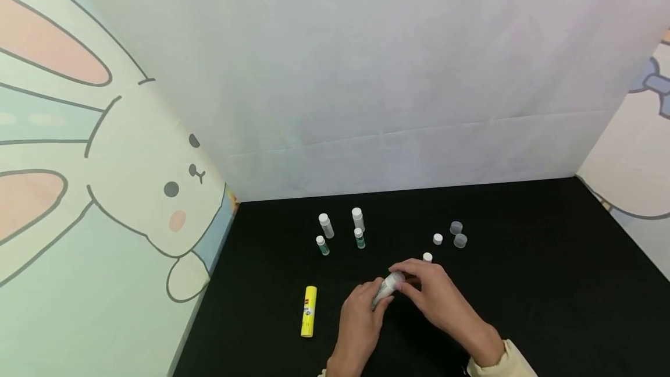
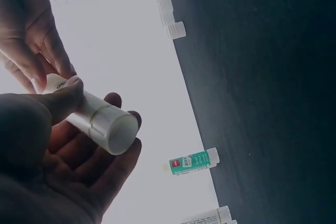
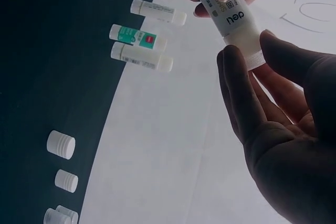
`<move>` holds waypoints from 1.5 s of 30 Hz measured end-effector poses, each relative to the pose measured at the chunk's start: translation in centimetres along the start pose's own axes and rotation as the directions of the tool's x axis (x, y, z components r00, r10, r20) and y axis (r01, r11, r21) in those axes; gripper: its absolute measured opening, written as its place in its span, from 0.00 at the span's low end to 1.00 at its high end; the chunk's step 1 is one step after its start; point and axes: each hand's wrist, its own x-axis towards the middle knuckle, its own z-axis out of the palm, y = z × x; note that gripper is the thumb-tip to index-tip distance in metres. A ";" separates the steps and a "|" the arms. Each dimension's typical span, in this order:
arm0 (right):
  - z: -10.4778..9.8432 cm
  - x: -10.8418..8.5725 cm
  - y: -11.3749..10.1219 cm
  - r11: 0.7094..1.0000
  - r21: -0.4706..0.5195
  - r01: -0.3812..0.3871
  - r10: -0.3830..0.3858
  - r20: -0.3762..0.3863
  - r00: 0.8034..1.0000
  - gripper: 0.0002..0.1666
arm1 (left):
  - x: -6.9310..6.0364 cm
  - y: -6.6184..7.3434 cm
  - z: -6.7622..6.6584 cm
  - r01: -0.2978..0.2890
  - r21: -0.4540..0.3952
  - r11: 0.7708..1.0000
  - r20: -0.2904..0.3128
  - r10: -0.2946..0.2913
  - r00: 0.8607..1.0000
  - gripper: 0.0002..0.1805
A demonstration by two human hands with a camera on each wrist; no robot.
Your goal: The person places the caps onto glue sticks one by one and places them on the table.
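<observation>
A white glue stick (image 1: pixel 385 291) printed "deli" is held at a slant by my left hand (image 1: pixel 360 317), thumb on one side and fingers on the other. My right hand (image 1: pixel 433 295) pinches the ribbed, translucent cap (image 3: pixel 254 59) at its upper end between thumb and fingers. From the left wrist view, the white base (image 2: pixel 124 134) of the stick points away from the right hand. Whether the cap is loose or seated on the stick, I cannot tell.
Several glue sticks stand behind the hands, among them a tall white one (image 1: pixel 326 227) and a small green-labelled one (image 1: pixel 359 238). A yellow tube (image 1: pixel 309 312) lies left of the left hand. White caps (image 1: pixel 437 239) and translucent caps (image 1: pixel 460 241) sit at the back right on the black tabletop (image 1: pixel 523 284).
</observation>
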 end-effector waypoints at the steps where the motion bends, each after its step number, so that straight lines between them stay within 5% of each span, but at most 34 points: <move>1: 0.1 0.0 -0.1 1.000 -0.002 0.002 -0.002 0.003 1.000 0.17 | 0.0 0.0 0.0 -0.001 0.002 1.000 0.001 0.001 1.000 0.16; 18: 0.9 0.5 -1.0 0.999 -0.052 -0.001 0.004 0.072 0.997 0.13 | -0.7 -0.5 -0.4 -0.044 0.124 0.991 -0.055 0.051 0.997 0.13; 32: 1.9 0.4 -0.6 0.998 -0.045 -0.046 0.050 0.087 0.995 0.13 | -1.1 -0.4 -0.7 0.021 0.116 0.993 -0.027 -0.018 0.999 0.14; 45: 3.8 1.5 -0.2 0.999 -0.019 -0.032 0.034 0.112 0.993 0.14 | -0.9 -1.4 -0.7 0.185 0.097 0.978 -0.025 -0.184 0.983 0.17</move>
